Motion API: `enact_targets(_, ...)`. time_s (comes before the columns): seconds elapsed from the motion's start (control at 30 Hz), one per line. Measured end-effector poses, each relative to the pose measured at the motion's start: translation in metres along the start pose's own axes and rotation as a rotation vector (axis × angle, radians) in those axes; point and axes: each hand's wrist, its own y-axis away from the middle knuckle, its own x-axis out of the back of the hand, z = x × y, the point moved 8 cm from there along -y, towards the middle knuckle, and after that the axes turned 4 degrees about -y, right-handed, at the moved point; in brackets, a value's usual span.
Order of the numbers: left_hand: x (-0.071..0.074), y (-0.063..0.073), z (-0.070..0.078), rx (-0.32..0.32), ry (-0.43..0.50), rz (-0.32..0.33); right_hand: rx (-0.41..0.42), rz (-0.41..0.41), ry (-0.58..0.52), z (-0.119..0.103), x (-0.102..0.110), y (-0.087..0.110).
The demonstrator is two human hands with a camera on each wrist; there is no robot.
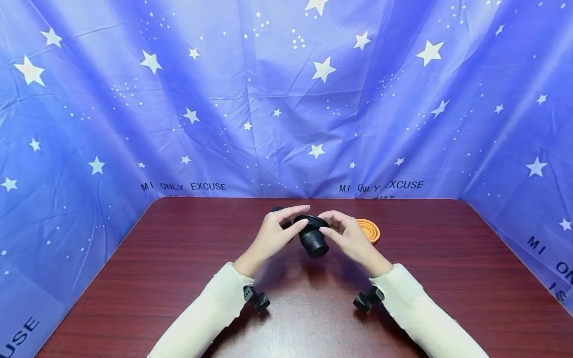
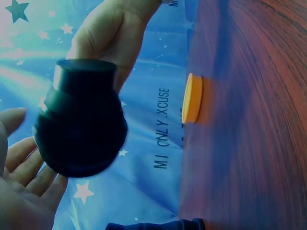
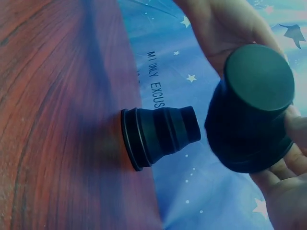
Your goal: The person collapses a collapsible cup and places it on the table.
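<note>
A black collapsible cup [image 1: 315,244] is up off the table between my hands, its wide rim up and away from me and its narrow base tilted toward me. My right hand [image 1: 353,237] pinches the side near the rim, thumb in front and fingers behind. My left hand [image 1: 268,236] is at the opposite side with fingers extended along the rim. In the left wrist view, the left thumb [image 2: 13,120] stands apart from the dark cup [image 2: 81,124]. The right thumb [image 3: 298,128] lies against the cup in the right wrist view.
A second black cup [image 3: 160,134] stands extended on the table, wide end down, mostly hidden behind my left hand in the head view. An orange collapsed cup [image 1: 370,230] lies beyond my right hand. Star-printed blue cloth [image 1: 277,99] rises behind the brown table [image 1: 179,278].
</note>
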Motion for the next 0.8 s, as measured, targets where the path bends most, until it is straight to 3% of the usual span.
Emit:
enact_targets(0.13,-0.005,-0.001,-0.001,0.02,0.072,-0.077,0.052,0.045,-0.041,-0.004,0.004,0.0)
enact_targets(0.3,-0.007,0.002,0.019,0.01,0.121,-0.138,0.082,0.055,-0.076,-0.006,0.005,0.001)
enact_targets(0.37,-0.005,0.003,0.026,0.0,0.127,-0.13,0.077,0.056,-0.085,-0.005,0.004,0.001)
enact_targets(0.57,-0.002,0.002,0.026,-0.002,0.113,-0.084,0.065,0.068,-0.081,-0.004,0.004,0.001)
enact_targets(0.8,0.0,0.001,0.019,0.098,0.099,-0.062,0.026,0.031,-0.09,0.002,0.003,0.0)
